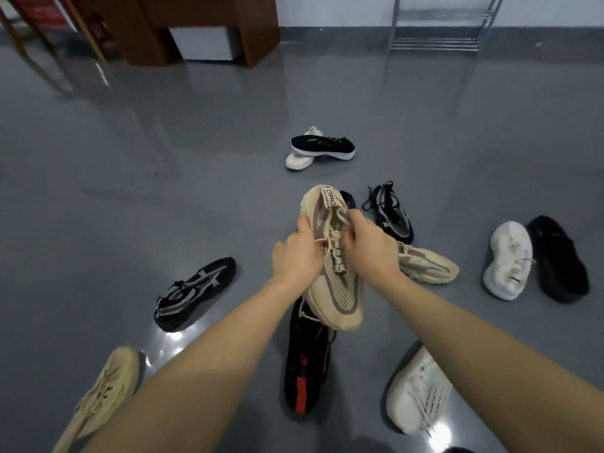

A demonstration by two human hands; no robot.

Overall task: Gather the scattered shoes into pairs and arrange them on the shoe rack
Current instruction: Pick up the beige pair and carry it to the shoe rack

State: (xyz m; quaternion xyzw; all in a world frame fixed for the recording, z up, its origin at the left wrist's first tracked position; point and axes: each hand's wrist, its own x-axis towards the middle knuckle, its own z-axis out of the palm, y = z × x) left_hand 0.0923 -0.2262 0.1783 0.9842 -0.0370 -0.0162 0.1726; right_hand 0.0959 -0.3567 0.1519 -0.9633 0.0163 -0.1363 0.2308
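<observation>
- Beige mesh sneaker point(333, 276) is being held up above the grey floor point(163, 178) at the centre of the scene, heel tab pointing away and toe hanging toward the person.
- Left hand point(299, 253) is gripping the shoe's left side, fingers curled round the upper, while the right hand point(367, 245) is pinching the laces point(338, 238) near the tongue.
- Its apparent mate, a second beige sneaker point(428, 264), is lying on the floor just right of the right wrist, so the pairing looks close to done.
- To do this step well, one hand should probably be taking the held shoe by the heel, freeing the other to collect the mate without loose laces snagging.
- Metal shoe rack point(438, 40) is standing at the far right against the wall, well apart from the hands; its shelves, where visible, are showing no shoes.
- Other shoes are lying scattered around, among them a black-and-red shoe point(304, 367) directly beneath the held one.
</observation>
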